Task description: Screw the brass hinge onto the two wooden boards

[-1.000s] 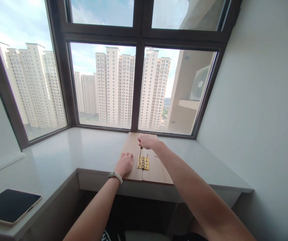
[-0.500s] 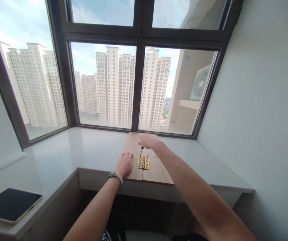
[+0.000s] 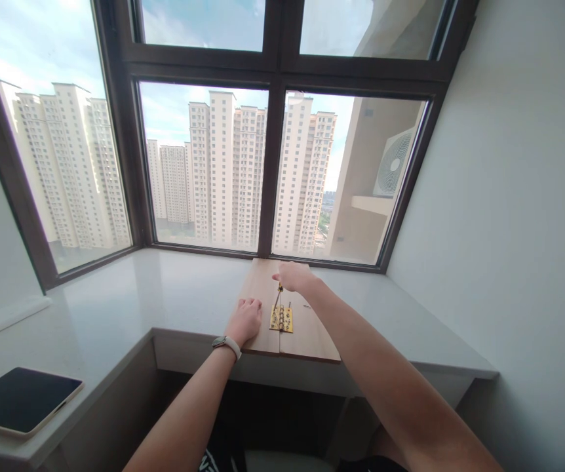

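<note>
A yellow hinge (image 3: 276, 319) with several screws in it lies across the seam between two wooden boards (image 3: 312, 341). My right hand (image 3: 293, 276) is closed around the top of a screwdriver (image 3: 277, 298), most of whose handle it hides. The shaft slants down, its tip at the upper part of the hinge's left leaf. One screw (image 3: 289, 305) stands upright at the top of the right leaf. To the left, my left hand (image 3: 246, 319) rests on the left board, fingers stretched forward and holding nothing.
The boards lie on a white windowsill counter (image 3: 189, 295) below a large window. A small dark piece (image 3: 307, 306) is on the right board, near my right forearm. At the far left is a tablet (image 3: 21, 400) on the counter.
My right hand and the top of the screwdriver have shifted very slightly to the right. The left hand, the boards and the hinge stay in place.
</note>
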Demonstrator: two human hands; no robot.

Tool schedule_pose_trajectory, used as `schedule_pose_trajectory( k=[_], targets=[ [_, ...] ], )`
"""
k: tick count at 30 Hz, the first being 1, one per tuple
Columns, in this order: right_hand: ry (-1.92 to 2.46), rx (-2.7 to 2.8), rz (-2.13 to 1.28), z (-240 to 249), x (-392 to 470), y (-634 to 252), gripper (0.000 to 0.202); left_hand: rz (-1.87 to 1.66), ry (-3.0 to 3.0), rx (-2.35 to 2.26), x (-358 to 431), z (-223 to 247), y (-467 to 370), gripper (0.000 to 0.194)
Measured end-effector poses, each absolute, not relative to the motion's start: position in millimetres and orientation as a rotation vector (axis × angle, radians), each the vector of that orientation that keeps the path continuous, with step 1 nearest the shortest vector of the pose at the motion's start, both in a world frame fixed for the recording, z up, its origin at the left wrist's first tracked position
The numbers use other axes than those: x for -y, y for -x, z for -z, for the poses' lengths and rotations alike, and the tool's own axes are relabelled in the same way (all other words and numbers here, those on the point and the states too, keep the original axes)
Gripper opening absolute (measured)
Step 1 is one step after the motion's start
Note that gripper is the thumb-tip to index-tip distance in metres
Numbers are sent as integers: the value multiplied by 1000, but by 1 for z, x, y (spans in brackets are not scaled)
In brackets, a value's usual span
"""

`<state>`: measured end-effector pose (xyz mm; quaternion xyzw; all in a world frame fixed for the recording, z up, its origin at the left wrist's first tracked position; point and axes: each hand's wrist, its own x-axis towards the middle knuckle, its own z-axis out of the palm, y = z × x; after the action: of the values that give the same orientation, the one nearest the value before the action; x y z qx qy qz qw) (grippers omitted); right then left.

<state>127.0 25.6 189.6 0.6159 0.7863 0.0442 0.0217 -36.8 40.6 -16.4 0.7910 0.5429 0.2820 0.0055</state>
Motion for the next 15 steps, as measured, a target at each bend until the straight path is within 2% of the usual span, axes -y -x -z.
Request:
schedule_pose_trajectory(
  k=[12,15],
  targets=[
    [-1779,-2516,-77,-191,-30,-133,17,-881,-2465,-1691,-41,18,38,35],
    [-1784,-2563,-43,-191,-28,-132,19,-864,-2459,-1698,-41,18,37,35]
  ],
)
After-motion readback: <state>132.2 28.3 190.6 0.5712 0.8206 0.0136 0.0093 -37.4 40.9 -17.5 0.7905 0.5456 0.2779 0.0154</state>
